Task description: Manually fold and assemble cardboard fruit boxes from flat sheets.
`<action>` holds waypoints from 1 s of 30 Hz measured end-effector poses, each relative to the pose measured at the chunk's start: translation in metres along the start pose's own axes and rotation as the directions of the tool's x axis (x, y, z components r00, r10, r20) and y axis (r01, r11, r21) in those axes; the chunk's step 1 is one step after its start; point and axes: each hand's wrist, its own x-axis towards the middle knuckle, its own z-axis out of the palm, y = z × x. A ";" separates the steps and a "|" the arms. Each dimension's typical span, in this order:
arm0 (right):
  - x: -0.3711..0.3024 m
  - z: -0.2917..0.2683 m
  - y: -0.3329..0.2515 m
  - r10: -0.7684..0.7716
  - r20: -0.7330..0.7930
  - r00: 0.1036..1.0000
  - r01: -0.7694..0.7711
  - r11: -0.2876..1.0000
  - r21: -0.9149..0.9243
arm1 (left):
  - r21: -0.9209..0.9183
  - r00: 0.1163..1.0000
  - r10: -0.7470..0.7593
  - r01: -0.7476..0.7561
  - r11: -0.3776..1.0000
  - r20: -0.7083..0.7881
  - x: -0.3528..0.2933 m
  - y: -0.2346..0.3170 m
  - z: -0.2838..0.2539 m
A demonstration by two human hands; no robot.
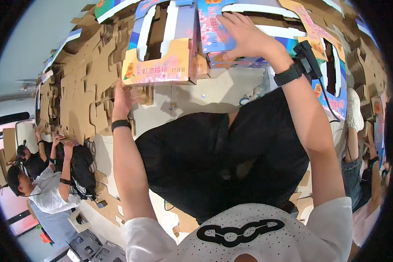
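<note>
A printed cardboard carton [161,72] with an orange-yellow front panel, blue and pink sides and a long cut-out top stands in front of me on the left. My left hand [124,98] is at its lower front left corner, thumb side up against the edge. The other fingers of that hand are partly hidden and smeared. To the right of it stands a second printed carton [212,32], its white-edged opening showing a dark inside. Across its top lies my right hand [249,38], fingers spread and thumb toward the front edge.
Stacked flat brown cardboard [81,87] fills the left side. More printed cartons [334,81] stand at the right. A clear plastic bag [257,91] lies on the pale floor by my knees. People [52,187] work at the left, and another person [356,144] is at the right.
</note>
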 end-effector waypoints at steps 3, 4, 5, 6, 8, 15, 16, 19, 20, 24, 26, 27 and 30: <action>0.006 0.009 -0.028 -0.136 -0.011 0.991 0.136 0.988 0.073 | -0.221 0.958 0.076 -0.014 0.975 0.276 0.009 -0.001 0.012; 0.008 0.017 -0.039 -0.197 -0.003 0.980 0.195 0.972 0.132 | -0.197 0.964 0.065 -0.013 0.980 0.257 0.005 0.008 0.021; 0.010 0.023 -0.050 -0.236 0.004 0.972 0.232 0.961 0.150 | -0.173 0.968 0.055 -0.012 0.985 0.243 0.001 0.016 0.029; 0.012 0.031 -0.063 -0.246 0.008 0.969 0.242 0.959 0.149 | -0.182 0.970 0.055 -0.011 0.983 0.237 0.000 0.018 0.029; 0.013 0.049 -0.083 -0.290 -0.048 0.956 0.293 0.953 0.080 | 0.183 0.963 0.040 -0.091 0.979 0.265 -0.002 0.021 0.033; 0.015 0.060 -0.096 -0.240 0.060 0.969 0.247 0.954 -0.171 | 0.396 0.925 0.076 -0.233 0.888 0.372 0.006 0.029 0.040; 0.015 0.061 -0.096 -0.245 0.061 0.968 0.252 0.952 -0.172 | 0.398 0.913 0.115 -0.280 0.874 0.391 0.010 0.029 0.039; 0.014 0.059 -0.096 -0.243 0.042 0.969 0.247 0.957 -0.152 | 0.298 0.820 0.515 -0.572 0.765 0.252 -0.002 0.026 0.057; 0.015 0.056 -0.098 -0.222 0.053 0.974 0.227 0.965 -0.129 | 0.296 0.820 0.514 -0.572 0.765 0.252 -0.008 0.027 0.059; 0.017 0.060 -0.104 -0.203 -0.002 0.979 0.202 0.976 -0.080 | 0.566 0.461 0.874 -0.766 0.305 0.152 -0.011 0.031 0.071; 0.017 0.063 -0.107 -0.208 -0.039 0.977 0.206 0.977 -0.059 | 0.623 0.190 0.974 -0.779 0.072 0.126 -0.009 0.034 0.081; 0.016 0.065 -0.107 -0.211 -0.068 0.975 0.208 0.977 -0.037 | 0.585 0.092 0.983 -0.811 -0.018 0.158 -0.018 0.040 0.089; 0.017 0.065 -0.111 -0.201 -0.030 0.979 0.200 0.979 -0.035 | 0.520 0.270 0.892 -0.853 0.047 0.362 -0.055 0.051 0.111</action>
